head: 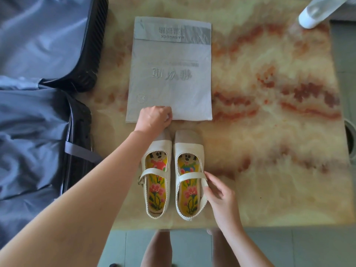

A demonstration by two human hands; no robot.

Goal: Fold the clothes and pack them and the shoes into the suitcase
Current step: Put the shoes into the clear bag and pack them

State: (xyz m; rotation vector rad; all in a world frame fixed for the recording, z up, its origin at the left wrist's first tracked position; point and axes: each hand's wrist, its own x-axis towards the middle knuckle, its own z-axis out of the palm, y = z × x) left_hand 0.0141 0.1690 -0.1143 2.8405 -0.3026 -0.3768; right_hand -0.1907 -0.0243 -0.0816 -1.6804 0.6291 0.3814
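Two cream strap shoes with bright embroidered insoles stand side by side near the table's front edge, the left shoe (157, 182) and the right shoe (189, 180). Beyond them lies a flat grey plastic bag (171, 70) with printed lettering. My left hand (156, 118) pinches the bag's near edge with curled fingers. My right hand (219, 195) touches the outer side of the right shoe by its strap, fingers loosely bent. An open dark suitcase (81, 60) with blue-grey lining lies at the left of the table.
The marble-patterned table (269, 132) spreads to the right of the shoes and the bag. A white object (316, 12) stands at the far right corner. The floor and my legs show below the front edge.
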